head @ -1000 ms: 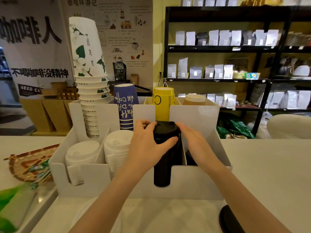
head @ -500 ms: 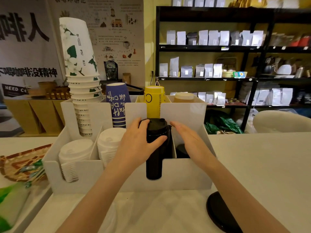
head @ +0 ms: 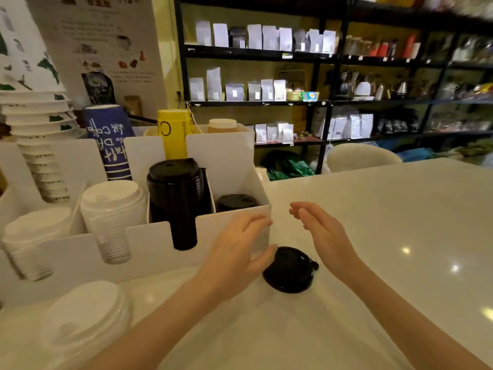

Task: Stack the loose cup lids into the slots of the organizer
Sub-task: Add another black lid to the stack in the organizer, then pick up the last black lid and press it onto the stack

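Note:
A white organizer (head: 149, 252) stands on the counter with several slots. Two left slots hold stacks of white lids (head: 112, 209). A tall stack of black lids (head: 177, 198) fills the third slot, and a short black stack (head: 236, 202) sits in the rightmost slot. A loose black lid (head: 289, 269) lies on the counter in front of the organizer's right corner. My left hand (head: 237, 248) hovers open just left of it, thumb near its edge. My right hand (head: 324, 233) is open just right of it. Loose white lids (head: 85, 319) lie at the lower left.
Stacks of paper cups, white-green (head: 37, 145), blue (head: 110, 145) and yellow (head: 173, 137), stand in the organizer's back slots. The white counter (head: 386, 236) stretches to the right. Black shelves (head: 320, 102) with bags stand behind, and a white chair back (head: 360, 156) rises beyond the counter edge.
Both hands have let go of the tall black lid stack and dropped down to the right, to either side of the loose black lid. The view has turned right.

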Demonstrator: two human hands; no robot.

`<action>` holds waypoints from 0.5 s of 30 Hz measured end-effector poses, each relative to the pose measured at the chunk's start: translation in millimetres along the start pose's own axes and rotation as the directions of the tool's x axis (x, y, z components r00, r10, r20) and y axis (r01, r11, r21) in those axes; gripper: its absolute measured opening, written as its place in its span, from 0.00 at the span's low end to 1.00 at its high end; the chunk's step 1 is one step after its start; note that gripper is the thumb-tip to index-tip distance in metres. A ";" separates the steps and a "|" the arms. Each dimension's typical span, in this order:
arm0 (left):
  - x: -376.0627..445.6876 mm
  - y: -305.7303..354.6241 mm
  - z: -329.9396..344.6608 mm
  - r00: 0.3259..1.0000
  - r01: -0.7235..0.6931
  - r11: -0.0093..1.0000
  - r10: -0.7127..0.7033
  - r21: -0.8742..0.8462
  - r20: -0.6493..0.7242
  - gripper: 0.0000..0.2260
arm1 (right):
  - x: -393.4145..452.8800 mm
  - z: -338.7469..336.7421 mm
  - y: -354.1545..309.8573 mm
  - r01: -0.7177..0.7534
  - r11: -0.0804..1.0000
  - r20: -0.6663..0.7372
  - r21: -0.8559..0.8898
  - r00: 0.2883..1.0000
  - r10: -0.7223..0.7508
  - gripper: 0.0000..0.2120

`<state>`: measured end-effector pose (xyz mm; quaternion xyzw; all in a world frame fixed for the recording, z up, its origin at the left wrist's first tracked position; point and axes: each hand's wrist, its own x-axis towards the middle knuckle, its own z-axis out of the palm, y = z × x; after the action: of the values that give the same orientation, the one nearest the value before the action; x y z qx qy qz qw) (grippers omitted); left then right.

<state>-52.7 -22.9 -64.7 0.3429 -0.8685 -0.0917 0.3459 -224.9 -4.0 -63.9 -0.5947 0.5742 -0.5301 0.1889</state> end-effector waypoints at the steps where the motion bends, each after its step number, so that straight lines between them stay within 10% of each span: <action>1: -3.5 1.1 8.8 0.998 0.026 0.999 -0.024 -0.037 0.061 0.21 | -5.3 -4.3 4.9 -0.031 0.999 -0.006 -0.008 0.999 0.031 0.14; 6: -13.6 0.1 39.0 0.938 0.191 0.981 -0.171 -0.038 0.300 0.30 | -30.2 -15.9 23.5 -0.239 0.971 -0.015 -0.020 0.971 0.239 0.16; 15: -19.2 -8.9 53.8 0.940 0.176 0.982 -0.147 -0.067 0.309 0.33 | -41.5 -8.2 27.1 -0.291 0.942 -0.004 -0.170 0.956 0.295 0.27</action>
<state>-73.6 -21.1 -118.6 0.3784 -0.8749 -0.2117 0.2160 -235.7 28.5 -100.7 -0.5222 0.6968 -0.4393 0.2209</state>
